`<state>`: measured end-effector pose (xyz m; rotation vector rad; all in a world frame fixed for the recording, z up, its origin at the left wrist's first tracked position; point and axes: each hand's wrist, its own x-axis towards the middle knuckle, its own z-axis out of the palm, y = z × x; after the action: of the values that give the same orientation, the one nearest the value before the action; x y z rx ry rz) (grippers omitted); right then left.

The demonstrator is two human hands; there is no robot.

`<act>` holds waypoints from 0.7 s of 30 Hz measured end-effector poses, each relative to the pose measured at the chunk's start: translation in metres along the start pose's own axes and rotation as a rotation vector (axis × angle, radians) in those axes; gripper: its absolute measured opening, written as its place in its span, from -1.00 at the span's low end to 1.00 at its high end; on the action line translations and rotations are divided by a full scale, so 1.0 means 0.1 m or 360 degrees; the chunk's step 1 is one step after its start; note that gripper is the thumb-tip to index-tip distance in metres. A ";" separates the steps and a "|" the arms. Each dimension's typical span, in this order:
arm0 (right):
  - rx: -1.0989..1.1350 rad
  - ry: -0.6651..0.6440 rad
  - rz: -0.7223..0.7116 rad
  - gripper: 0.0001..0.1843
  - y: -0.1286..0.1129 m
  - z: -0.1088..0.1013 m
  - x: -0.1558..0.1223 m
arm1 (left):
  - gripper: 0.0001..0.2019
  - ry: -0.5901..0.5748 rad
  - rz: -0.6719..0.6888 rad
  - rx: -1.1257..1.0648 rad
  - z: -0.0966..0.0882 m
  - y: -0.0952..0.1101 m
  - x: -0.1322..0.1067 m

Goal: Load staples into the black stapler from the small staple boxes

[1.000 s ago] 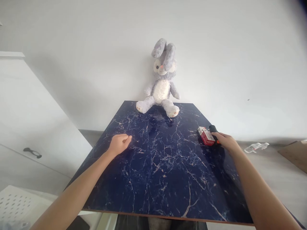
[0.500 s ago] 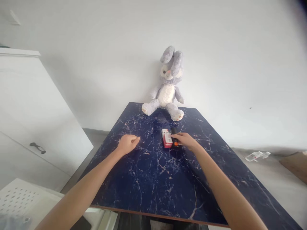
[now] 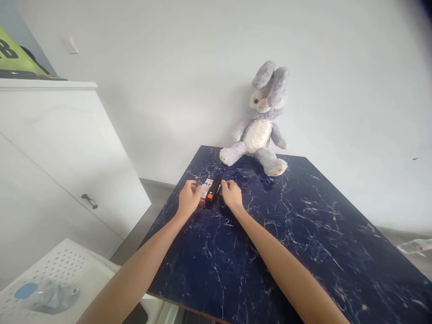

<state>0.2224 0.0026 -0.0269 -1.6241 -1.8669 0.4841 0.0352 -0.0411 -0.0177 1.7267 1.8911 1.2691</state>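
Observation:
Two small things lie side by side toward the left of the dark blue marbled table (image 3: pixel 270 252). One is a red and white box (image 3: pixel 204 196) with printing on it. Close against its right side is a black stapler-like tool (image 3: pixel 213 189) with an orange patch at its near end. My left hand (image 3: pixel 189 198) is at the box's left side, fingers curled and the thumb against it. My right hand (image 3: pixel 232 195) is closed at the tool's right side; its fingertips are partly hidden.
A grey plush rabbit (image 3: pixel 259 130) sits at the table's back edge against the wall. To the left stands a white cabinet (image 3: pixel 67 148) with a dark handle. A perforated white surface (image 3: pixel 67 265) holds a clear plastic bag (image 3: pixel 54 297). Clear plastic (image 3: pixel 416 246) lies beyond the right edge.
The view has turned left. The box and black tool have moved left across the table with my right hand. My left hand, apart from them before, now meets the box.

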 end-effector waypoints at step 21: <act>0.0242 0.0029 -0.0375 -0.63 0.55 -0.43 -0.36 | -0.41 -0.0449 0.0275 0.0046 -0.03 -0.03 0.04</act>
<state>0.2942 -0.0276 -0.0375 -1.2869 -1.9277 0.4938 0.0302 -0.0385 -0.0170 2.0009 1.6375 0.9928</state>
